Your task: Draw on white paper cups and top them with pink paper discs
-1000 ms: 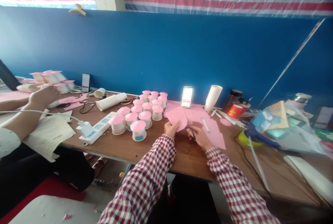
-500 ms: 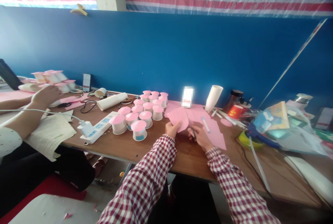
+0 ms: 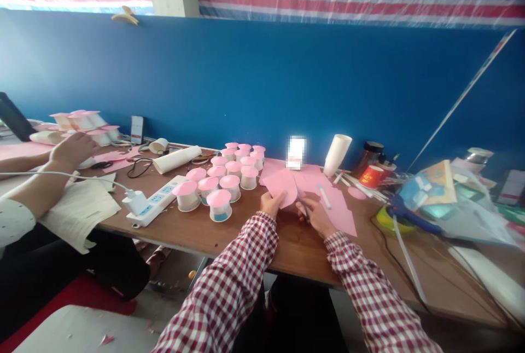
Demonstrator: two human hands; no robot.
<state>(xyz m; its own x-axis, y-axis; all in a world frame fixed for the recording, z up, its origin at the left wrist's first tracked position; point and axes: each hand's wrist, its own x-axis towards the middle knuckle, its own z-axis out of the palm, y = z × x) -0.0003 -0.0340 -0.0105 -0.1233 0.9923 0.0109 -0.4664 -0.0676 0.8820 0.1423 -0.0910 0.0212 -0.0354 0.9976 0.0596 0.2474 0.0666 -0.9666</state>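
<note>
My left hand [image 3: 272, 204] pinches the lower edge of a pink paper piece [image 3: 282, 186] with a rounded right side. Close to its right, my right hand [image 3: 316, 216] is closed on dark-handled scissors [image 3: 304, 209], whose blades are at the paper's right edge. Larger pink sheets [image 3: 342, 212] lie under and behind the piece, with a pale marker-like stick [image 3: 324, 196] on them. Left of my hands, several white cups with pink round tops [image 3: 219, 205] stand in a group.
A power strip [image 3: 158, 200], a paper roll [image 3: 176, 160] and a person's arm [image 3: 53, 172] are at the left. A white tube [image 3: 337, 155], a red cup [image 3: 371, 177] and a plastic bag [image 3: 463, 210] stand at the right. The table's front edge runs below my forearms.
</note>
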